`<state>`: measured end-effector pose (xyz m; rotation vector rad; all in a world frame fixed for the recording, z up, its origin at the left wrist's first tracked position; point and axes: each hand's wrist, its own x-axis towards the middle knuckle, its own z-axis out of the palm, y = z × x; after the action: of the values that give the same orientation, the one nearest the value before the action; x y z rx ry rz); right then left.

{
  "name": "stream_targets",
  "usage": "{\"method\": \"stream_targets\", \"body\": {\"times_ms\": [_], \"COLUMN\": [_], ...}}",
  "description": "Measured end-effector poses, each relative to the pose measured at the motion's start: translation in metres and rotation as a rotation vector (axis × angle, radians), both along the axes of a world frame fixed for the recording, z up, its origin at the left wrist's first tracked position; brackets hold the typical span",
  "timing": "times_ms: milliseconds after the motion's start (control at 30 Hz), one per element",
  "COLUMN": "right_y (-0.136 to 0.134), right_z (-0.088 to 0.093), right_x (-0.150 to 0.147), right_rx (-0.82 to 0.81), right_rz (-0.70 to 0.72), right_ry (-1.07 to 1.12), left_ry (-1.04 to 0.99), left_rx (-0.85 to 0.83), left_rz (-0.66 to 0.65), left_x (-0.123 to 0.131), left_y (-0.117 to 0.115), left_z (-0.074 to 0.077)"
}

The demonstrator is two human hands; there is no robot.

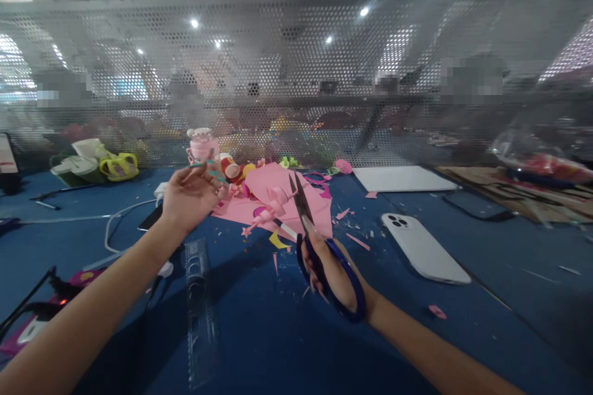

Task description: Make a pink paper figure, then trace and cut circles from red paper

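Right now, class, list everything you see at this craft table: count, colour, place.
table: one, blue, under everything.
mesh screen: one, grey, behind the table.
pink paper: one sheet, table centre.
scraps: many, pink and yellow, around the paper.
phone: one, white, right side.
ruler: one, clear, between the forearms.
jar: one, pink, far edge, left of the paper.
scissors: one, blue handles, held, blades pointing away.
thin piece: one, colour unclear, pinched by fingers.
left hand: one, raised left of the paper.
right hand: one, gripping the scissors.
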<state>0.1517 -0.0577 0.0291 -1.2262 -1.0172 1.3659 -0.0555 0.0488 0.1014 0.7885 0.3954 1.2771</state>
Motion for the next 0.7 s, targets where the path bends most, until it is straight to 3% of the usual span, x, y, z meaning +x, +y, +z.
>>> {"method": "stream_targets", "body": {"times_ms": [67,133,200,267,367,433,533,700], "right_y": [0.002,0.005,0.008,0.011,0.013,0.012,0.010,0.004], "right_z": [0.003,0.007,0.010,0.012,0.010,0.006,-0.002,-0.007], "right_x": [0.001,0.002,0.002,0.003,0.003,0.001,-0.005,-0.015], "right_rx": [-0.081,-0.152,-0.181,-0.198,-0.227,-0.258,-0.314,-0.374], "right_rz": [-0.005,0.034,0.102,0.206,0.386,0.461,0.508,0.634], "right_ry": [0.085,0.188,0.282,0.369,0.479,0.557,0.666,0.745], "left_ry": [-0.099,-0.047,0.154,0.501,0.871,0.853,0.732,0.774], "left_rx": [0.012,-0.011,-0.038,0.054,0.407,0.459,0.424,0.577], "left_rz": [0.073,0.154,0.235,0.343,0.224,0.137,0.146,0.408], "left_x": [-0.004,-0.006,-0.002,0.007,0.027,0.041,0.054,0.055], "left_y": [0.004,0.008,0.011,0.010,-0.001,-0.012,-0.027,-0.033], "left_z": [0.005,0.005,-0.001,-0.013,-0.038,-0.053,-0.066,-0.069]}}
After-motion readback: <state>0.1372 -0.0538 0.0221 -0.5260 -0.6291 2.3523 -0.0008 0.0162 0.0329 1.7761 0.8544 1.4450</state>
